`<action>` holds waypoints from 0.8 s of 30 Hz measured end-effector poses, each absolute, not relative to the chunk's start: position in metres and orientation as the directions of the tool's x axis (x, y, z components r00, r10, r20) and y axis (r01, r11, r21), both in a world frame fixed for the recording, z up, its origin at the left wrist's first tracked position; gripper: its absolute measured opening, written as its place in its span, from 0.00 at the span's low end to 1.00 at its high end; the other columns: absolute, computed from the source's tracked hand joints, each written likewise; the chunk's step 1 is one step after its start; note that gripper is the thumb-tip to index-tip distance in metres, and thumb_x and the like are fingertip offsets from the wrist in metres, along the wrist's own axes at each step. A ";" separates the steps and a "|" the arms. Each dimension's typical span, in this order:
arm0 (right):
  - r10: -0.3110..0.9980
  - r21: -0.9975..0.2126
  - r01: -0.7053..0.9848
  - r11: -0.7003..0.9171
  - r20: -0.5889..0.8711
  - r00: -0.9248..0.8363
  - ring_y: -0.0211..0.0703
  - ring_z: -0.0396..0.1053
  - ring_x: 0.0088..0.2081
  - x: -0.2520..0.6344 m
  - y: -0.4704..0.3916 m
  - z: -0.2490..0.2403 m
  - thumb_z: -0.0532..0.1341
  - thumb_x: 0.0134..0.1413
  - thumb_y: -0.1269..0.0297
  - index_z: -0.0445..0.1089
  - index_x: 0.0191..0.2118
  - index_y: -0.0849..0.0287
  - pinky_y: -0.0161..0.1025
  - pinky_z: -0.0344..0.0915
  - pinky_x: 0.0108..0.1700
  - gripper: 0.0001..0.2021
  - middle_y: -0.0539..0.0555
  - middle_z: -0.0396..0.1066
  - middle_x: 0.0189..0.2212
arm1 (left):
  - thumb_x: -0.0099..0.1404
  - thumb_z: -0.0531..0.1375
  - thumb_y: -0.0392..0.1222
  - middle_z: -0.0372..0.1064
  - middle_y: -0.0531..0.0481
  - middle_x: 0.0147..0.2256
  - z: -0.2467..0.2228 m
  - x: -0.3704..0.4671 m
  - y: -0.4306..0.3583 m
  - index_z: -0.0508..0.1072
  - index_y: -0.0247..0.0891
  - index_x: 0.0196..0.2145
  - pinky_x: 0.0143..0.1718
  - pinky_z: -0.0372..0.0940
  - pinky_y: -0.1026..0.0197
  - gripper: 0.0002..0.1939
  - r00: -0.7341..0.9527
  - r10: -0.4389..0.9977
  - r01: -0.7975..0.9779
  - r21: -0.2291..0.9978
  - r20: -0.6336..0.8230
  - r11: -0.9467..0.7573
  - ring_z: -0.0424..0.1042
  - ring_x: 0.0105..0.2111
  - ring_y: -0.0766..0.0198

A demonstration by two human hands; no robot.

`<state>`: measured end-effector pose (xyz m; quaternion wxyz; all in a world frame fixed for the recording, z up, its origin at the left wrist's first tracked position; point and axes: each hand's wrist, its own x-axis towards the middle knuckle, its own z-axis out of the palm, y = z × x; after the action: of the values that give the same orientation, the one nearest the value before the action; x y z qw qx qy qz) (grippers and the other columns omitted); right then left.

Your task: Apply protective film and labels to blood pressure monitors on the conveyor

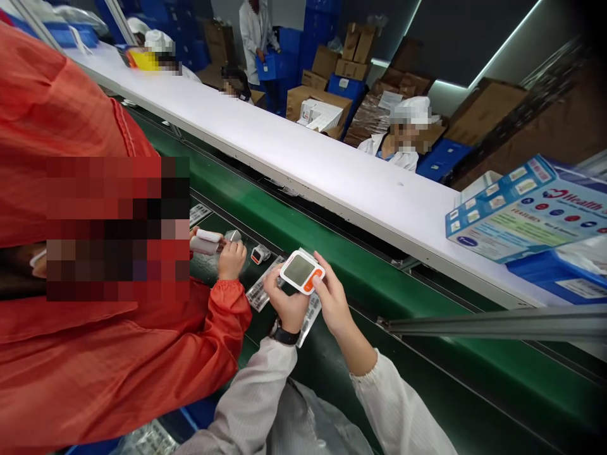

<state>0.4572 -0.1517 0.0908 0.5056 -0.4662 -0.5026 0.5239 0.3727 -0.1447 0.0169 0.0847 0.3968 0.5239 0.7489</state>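
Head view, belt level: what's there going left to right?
Red sleeve → co-worker's hand → small white unit → left hand → white monitor held in both hands → right hand → blue printed box on the white shelf.

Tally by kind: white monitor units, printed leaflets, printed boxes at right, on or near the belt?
Monitors: 3 — one in both hands, one on the belt, one held by the co-worker
Leaflets: 3 —
Printed boxes: 1 —
Total: 7
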 end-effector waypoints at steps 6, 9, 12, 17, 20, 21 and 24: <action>0.998 -0.996 -0.070 -0.051 -0.053 0.019 0.51 0.77 0.50 0.450 -0.123 0.082 0.65 0.62 0.44 0.60 0.68 0.52 0.49 0.79 0.49 0.34 0.60 0.71 0.59 | 0.59 0.69 0.42 0.68 0.37 0.55 0.025 0.361 -0.145 0.61 0.41 0.64 0.56 0.68 0.44 0.38 -0.411 0.671 0.370 0.785 0.618 -0.496 0.72 0.55 0.47; 0.993 -0.993 -0.011 -0.118 -0.117 -0.017 0.49 0.77 0.42 0.451 -0.105 0.074 0.64 0.60 0.42 0.66 0.62 0.51 0.41 0.78 0.33 0.29 0.59 0.73 0.55 | 0.65 0.65 0.48 0.71 0.38 0.54 0.023 0.354 -0.145 0.70 0.39 0.61 0.52 0.70 0.48 0.28 -0.427 0.802 0.147 0.907 0.418 -0.394 0.73 0.52 0.49; 0.990 -0.989 0.065 -0.134 -0.137 -0.042 0.46 0.75 0.37 0.450 -0.094 0.065 0.64 0.59 0.42 0.71 0.57 0.51 0.38 0.74 0.27 0.25 0.56 0.75 0.48 | 0.66 0.67 0.49 0.76 0.42 0.48 0.018 0.353 -0.138 0.76 0.39 0.53 0.46 0.71 0.54 0.20 -0.545 0.826 -0.094 0.969 0.142 -0.229 0.76 0.44 0.55; 0.986 -0.984 0.089 -0.153 -0.158 -0.054 0.45 0.73 0.34 0.446 -0.088 0.051 0.64 0.58 0.41 0.72 0.56 0.51 0.38 0.73 0.24 0.26 0.55 0.74 0.44 | 0.66 0.68 0.49 0.79 0.44 0.44 0.004 0.353 -0.123 0.78 0.39 0.48 0.47 0.73 0.57 0.16 -0.556 0.831 -0.277 0.947 -0.018 -0.165 0.79 0.43 0.57; 0.984 -0.981 0.089 -0.170 -0.174 -0.037 0.45 0.73 0.33 0.445 -0.087 0.045 0.64 0.58 0.40 0.71 0.56 0.50 0.38 0.73 0.23 0.26 0.55 0.74 0.44 | 0.68 0.66 0.50 0.80 0.44 0.46 -0.005 0.351 -0.123 0.80 0.40 0.47 0.47 0.73 0.57 0.14 -0.533 0.843 -0.354 0.924 -0.074 -0.143 0.79 0.45 0.57; 0.983 -0.980 0.086 -0.178 -0.182 -0.031 0.44 0.73 0.33 0.445 -0.087 0.044 0.63 0.59 0.40 0.71 0.56 0.50 0.37 0.73 0.23 0.26 0.55 0.74 0.43 | 0.69 0.64 0.51 0.79 0.44 0.46 -0.006 0.350 -0.124 0.80 0.40 0.47 0.45 0.73 0.58 0.14 -0.528 0.845 -0.368 0.920 -0.086 -0.137 0.79 0.44 0.57; 0.978 -0.975 0.080 -0.205 -0.208 -0.020 0.44 0.73 0.33 0.446 -0.089 0.040 0.59 0.61 0.38 0.70 0.58 0.49 0.37 0.73 0.23 0.27 0.54 0.74 0.42 | 0.69 0.64 0.52 0.79 0.44 0.46 -0.008 0.350 -0.127 0.80 0.40 0.46 0.44 0.72 0.59 0.15 -0.526 0.844 -0.385 0.914 -0.104 -0.128 0.78 0.44 0.59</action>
<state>0.4457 -0.0895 0.0399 0.4186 -0.5611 -0.4712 0.5366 0.3501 -0.1266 -0.0083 0.4298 0.2289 0.5013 0.7152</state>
